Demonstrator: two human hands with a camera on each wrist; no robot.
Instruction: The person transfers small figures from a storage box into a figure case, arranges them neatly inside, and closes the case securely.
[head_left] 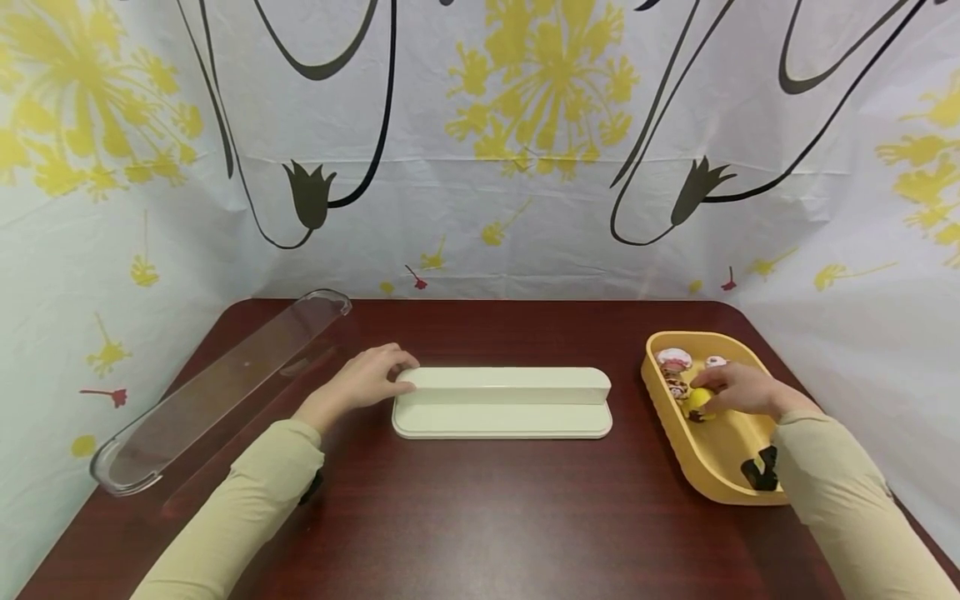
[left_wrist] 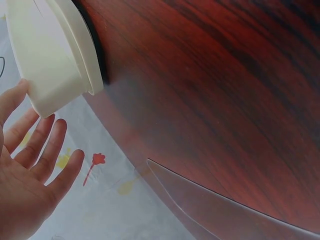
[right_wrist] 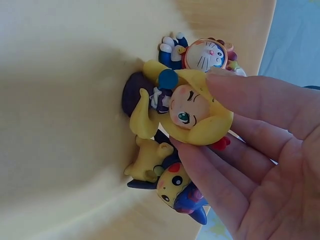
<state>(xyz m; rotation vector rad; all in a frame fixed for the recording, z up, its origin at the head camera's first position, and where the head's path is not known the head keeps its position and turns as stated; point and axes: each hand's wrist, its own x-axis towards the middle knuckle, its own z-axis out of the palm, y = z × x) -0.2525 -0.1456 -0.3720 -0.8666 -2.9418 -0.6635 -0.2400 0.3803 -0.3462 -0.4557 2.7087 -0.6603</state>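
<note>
Thumb and fingertips of my left hand [head_left: 367, 377] touch the left end of a cream stepped display base [head_left: 502, 421] on the table. In the left wrist view those fingers are spread and fairly straight. On the right, my right hand [head_left: 750, 390] reaches into a yellow tray [head_left: 723, 442]. Its thumb and fingers pinch the head of a yellow-haired figurine [right_wrist: 192, 107], which tilts above the tray floor in the right wrist view. Beside it are a yellow figurine with a blue hat [right_wrist: 172, 182] and a whiskered blue-and-white one [right_wrist: 205, 55].
A long clear plastic cover [head_left: 232, 375] lies slanted along the table's left side. Black pieces [head_left: 761, 471] sit at the tray's near end. The dark red wooden table [head_left: 480, 508] is walled by a patterned white cloth [head_left: 480, 233] at the back and sides.
</note>
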